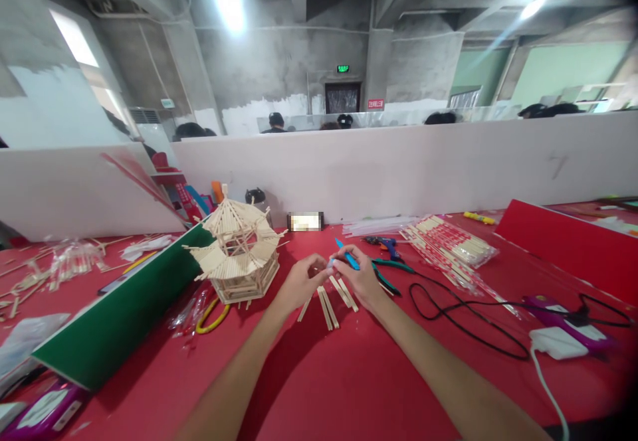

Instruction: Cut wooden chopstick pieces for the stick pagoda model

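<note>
Right hand (366,280) grips pen (352,261); left hand (302,281) curled, can't tell if gripping. Dipping wrist could scatter near sticks (331,311).

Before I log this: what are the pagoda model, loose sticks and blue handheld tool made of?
Pagoda model: probably bare wood or bamboo; pale, matte strips.
Loose sticks: likely the same; same pale tone.
Blue tool: probably plastic; uniform bright colour.

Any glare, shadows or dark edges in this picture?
In the head view, glare blooms around the left ceiling light; there too, a shadow darkens the red tabletop near the left hand; the head view's right corners fade to black.
</note>
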Demonstrator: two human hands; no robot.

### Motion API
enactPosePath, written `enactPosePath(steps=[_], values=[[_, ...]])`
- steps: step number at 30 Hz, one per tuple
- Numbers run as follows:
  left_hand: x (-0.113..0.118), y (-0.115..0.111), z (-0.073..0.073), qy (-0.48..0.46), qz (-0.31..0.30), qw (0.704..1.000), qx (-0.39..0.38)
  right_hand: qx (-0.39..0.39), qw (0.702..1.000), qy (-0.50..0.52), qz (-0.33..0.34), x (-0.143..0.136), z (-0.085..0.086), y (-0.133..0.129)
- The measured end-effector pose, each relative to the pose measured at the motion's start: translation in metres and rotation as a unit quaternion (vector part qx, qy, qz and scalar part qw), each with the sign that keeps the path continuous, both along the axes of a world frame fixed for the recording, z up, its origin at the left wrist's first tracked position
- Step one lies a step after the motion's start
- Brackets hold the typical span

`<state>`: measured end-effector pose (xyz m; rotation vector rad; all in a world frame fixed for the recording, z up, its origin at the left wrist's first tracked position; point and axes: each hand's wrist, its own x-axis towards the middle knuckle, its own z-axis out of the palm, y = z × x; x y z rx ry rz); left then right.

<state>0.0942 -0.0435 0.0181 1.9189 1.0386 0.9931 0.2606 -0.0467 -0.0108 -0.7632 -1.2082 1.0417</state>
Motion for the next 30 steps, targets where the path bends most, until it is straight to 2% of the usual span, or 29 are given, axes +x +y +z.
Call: enactPosePath(steps=[2,5,10,17,22,30], values=[[0.003,0.002,-0.008,-0.014,0.017,1.0,0.0,-0.002,1.0,-0.012,0.003,-0.002,-0.001,-0.001],[0.002,0.006,-0.013,-0.039,0.01,0.999,0.007,-0.006,1.0,-0.007,0.007,-0.001,0.001,-0.002],[-0.003,0.01,-0.007,-0.097,0.004,0.995,0.016,-0.067,0.994,0.055,0.059,0.011,0.003,0.005],[-0.013,0.018,-0.008,-0.124,0.087,0.988,0.013,-0.082,0.994,0.06,0.039,0.016,0.001,0.01],[-0.014,0.021,-0.011,-0.156,0.061,0.986,0.011,-0.065,0.996,0.048,0.029,0.017,-0.001,0.01],[-0.012,0.018,-0.008,-0.132,0.065,0.989,0.015,-0.055,0.997,0.016,0.048,0.019,-0.002,0.011]])
